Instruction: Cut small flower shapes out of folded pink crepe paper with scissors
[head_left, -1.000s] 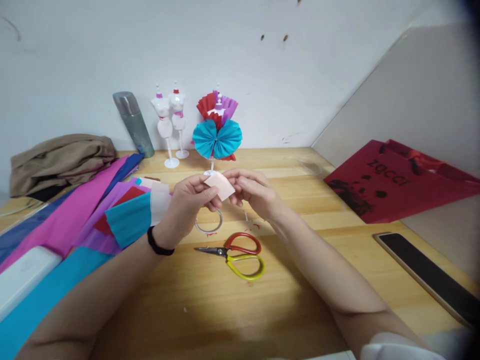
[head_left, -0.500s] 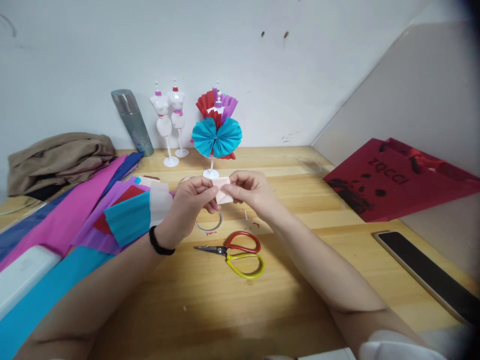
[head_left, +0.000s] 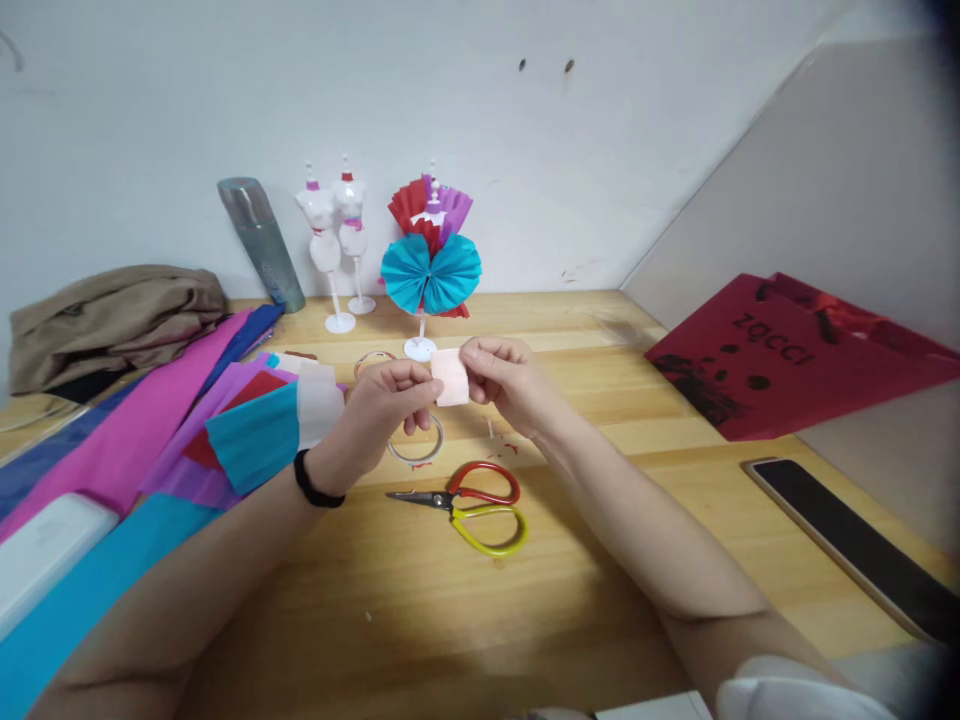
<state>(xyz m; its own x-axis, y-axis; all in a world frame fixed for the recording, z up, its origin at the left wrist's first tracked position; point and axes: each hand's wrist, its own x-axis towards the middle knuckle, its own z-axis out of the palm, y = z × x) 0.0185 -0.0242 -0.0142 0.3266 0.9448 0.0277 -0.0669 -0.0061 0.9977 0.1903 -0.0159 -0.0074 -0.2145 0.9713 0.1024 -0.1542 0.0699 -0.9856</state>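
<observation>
Bridging left grip point(head_left: 375, 410), right grip point(head_left: 511, 385): pink square point(head_left: 451, 377)

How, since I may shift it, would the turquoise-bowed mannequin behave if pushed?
The turquoise-bowed mannequin would probably tip if pushed high: its wide bow sits above a slim stem and small round base. The thin-looking pleats might crush if squeezed. Pushed low, it could slide, as the base looks flat.

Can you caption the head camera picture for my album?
Left hand and right hand pinch a pink piece; scissors lie on the table.
</observation>
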